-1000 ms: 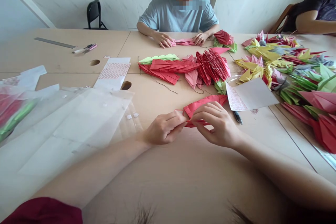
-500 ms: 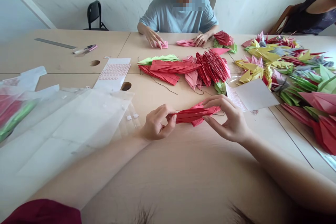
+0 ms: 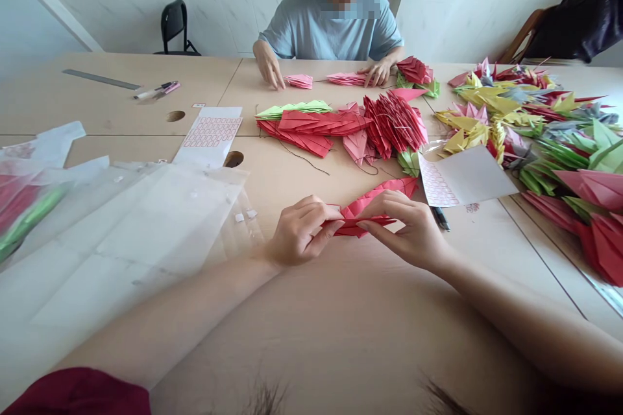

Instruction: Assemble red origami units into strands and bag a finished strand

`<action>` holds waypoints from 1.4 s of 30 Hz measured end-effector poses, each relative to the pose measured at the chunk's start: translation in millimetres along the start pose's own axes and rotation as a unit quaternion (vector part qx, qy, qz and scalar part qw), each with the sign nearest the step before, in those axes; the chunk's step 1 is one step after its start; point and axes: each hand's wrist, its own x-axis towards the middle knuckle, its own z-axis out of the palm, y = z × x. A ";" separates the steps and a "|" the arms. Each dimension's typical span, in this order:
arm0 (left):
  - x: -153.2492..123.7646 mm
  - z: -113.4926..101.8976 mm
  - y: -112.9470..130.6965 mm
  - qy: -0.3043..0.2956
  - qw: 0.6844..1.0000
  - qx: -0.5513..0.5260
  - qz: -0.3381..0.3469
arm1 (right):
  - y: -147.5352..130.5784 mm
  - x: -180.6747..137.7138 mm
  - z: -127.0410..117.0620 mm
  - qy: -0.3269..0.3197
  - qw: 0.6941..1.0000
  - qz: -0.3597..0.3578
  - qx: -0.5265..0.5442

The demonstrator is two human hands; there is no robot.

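Observation:
Between my two hands, just above the table, is a red folded paper piece (image 3: 355, 228), held level and seen nearly edge-on. My left hand (image 3: 307, 228) pinches its left end between thumb and fingers. Near its right part, my right hand (image 3: 406, 225) grips it with thumb and fingertips. Behind it another red folded strip (image 3: 377, 196) slants up to the right; whether the two are joined I cannot tell. Farther off lie a bundle of red folded papers (image 3: 394, 122) with dark threads and a light green folded stack (image 3: 296, 108).
Clear plastic bags (image 3: 146, 227) cover the left side. Label sheets (image 3: 209, 133) and a white card (image 3: 467, 175) lie beyond my hands, with a dark pen (image 3: 442, 218) by the card. Colourful folded papers (image 3: 559, 142) pile at right. A person (image 3: 331, 26) sits opposite, handling pink papers.
My hands have brought the red paper flatter, and my right hand has shifted slightly left and down. The strip behind now shows more. The person opposite has let go of the left pink stack.

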 end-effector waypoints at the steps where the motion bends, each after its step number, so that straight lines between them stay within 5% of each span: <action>1: 0.5 0.1 1.8 -0.005 1.000 0.000 0.005 | -2.8 0.2 1.8 0.001 1.000 0.005 0.002; 11: 0.3 -0.6 5.2 0.019 1.000 -0.002 -0.008 | -3.1 -2.2 0.0 0.014 0.999 0.034 0.025; 21: -0.9 -0.4 -4.7 0.067 0.968 -0.094 -0.222 | 16.4 -6.2 -3.0 0.001 0.977 0.180 0.109; 25: 0.8 1.7 -13.3 0.101 0.943 -0.138 -0.285 | 18.4 -8.7 3.4 -0.039 0.943 0.235 0.232; 29: 0.6 4.0 -18.1 0.106 0.927 -0.165 -0.318 | 17.1 -9.2 10.5 -0.106 0.873 0.277 0.386; 33: -1.2 4.9 -16.6 0.082 0.918 -0.190 -0.337 | 14.0 -7.9 12.7 -0.150 0.845 0.288 0.425; 39: -0.7 1.4 -9.3 0.031 0.900 -0.234 -0.368 | 14.5 -8.9 12.0 -0.169 0.779 0.318 0.513; 42: 0.1 -0.6 -9.4 0.054 0.917 -0.203 -0.340 | 20.1 -11.4 14.1 -0.117 0.785 0.309 0.525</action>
